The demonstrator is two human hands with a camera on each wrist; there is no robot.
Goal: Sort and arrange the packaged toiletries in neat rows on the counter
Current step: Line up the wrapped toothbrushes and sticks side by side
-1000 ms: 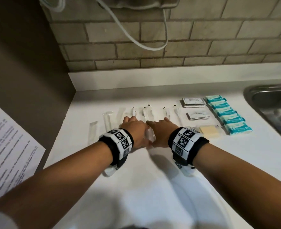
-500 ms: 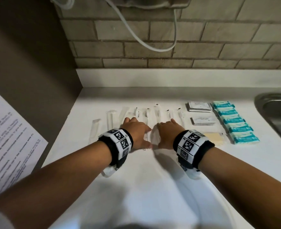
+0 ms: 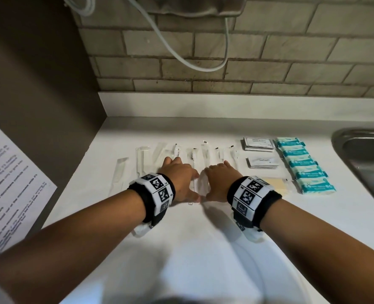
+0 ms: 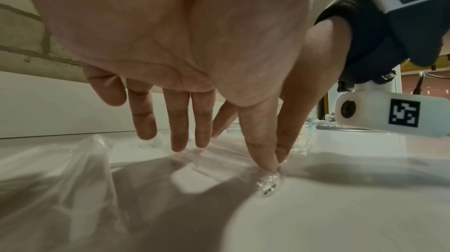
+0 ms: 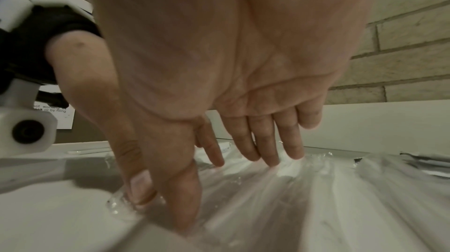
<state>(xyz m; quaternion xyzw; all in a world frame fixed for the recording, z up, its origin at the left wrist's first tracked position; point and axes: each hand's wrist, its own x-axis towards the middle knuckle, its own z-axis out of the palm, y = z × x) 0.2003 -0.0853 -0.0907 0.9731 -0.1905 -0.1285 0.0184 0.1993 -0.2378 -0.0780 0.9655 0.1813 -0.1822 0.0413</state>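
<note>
**Q:** What are your hands doing, view by view?

**Me:** Head cam first. Both palms face down on the counter, side by side over the row of clear sleeves. My left hand and right hand have the fingers laid out straight, nothing gripped, with one sleeve showing in the gap between the thumbs. I'd say I'm squaring that row up, pressing flat so the slippery plastic slides instead of bunching. Sachets and teal packs already sit in their own columns to the right, so most of the sorting looks done.

**Q:** And the wrist cams?

**Me:** On the left wrist, my fingers hang spread and mostly straight, and my thumb tip pushes down on the crinkled end of a sleeve, right against the other thumb. On the right wrist it's the same deal: fingers extended, tips touching the plastic, and my thumb pinning the near end.

**Q:** Room to move?

**Me:** There's wall on the left, a backsplash behind, and a sink off to the right past the teal packs. The bare counter toward me is the free direction. The comb sleeves on the far left sit a bit lower and could use nudging, I think.
</note>
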